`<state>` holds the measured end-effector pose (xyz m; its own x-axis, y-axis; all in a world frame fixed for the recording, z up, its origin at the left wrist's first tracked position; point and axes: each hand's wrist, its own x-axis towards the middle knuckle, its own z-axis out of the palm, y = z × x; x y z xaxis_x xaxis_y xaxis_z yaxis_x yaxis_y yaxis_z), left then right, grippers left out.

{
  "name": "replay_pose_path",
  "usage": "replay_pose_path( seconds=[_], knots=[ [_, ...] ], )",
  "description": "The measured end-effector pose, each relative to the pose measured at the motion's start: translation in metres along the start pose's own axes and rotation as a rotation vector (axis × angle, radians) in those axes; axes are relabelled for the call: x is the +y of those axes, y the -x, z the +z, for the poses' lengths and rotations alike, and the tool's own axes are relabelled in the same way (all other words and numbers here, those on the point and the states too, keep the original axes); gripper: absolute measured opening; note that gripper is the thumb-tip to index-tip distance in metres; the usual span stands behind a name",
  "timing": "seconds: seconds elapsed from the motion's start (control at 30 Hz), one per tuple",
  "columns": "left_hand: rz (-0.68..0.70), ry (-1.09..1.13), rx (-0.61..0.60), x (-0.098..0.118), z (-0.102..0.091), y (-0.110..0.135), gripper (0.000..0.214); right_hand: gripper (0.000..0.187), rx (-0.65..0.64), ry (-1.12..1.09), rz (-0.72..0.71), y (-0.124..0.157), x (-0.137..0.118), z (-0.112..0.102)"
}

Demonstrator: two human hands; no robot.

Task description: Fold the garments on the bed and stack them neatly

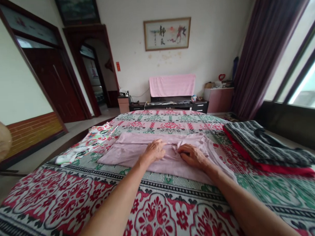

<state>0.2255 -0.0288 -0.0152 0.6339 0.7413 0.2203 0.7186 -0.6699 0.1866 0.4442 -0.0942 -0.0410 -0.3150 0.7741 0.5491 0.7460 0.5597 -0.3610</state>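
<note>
A pale pink garment [127, 153] lies partly folded on the bed [59, 200], which has a red, green and white patterned cover. My left hand [155, 149] rests on the middle of the garment with its fingers curled and pinching the cloth. My right hand [192, 155] lies just to the right of it, fingers bent and gripping a fold of the same pink cloth. Both forearms reach in from the near edge of the bed.
A folded dark striped cloth with a red edge [267, 145] lies at the bed's right side. A white patterned garment [86, 143] lies at the left. Beyond the bed stand a low dark cabinet [169, 105] with a pink cover [172, 85], and a doorway [94, 79].
</note>
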Motion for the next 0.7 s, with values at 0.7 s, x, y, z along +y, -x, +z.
replay_pose_path(
  seconds=[0.7],
  knots=[
    [-0.885,-0.096,0.197,-0.161,-0.051,0.133,0.030,0.015,-0.069,0.097,-0.111,-0.008,-0.048,0.022]
  ],
)
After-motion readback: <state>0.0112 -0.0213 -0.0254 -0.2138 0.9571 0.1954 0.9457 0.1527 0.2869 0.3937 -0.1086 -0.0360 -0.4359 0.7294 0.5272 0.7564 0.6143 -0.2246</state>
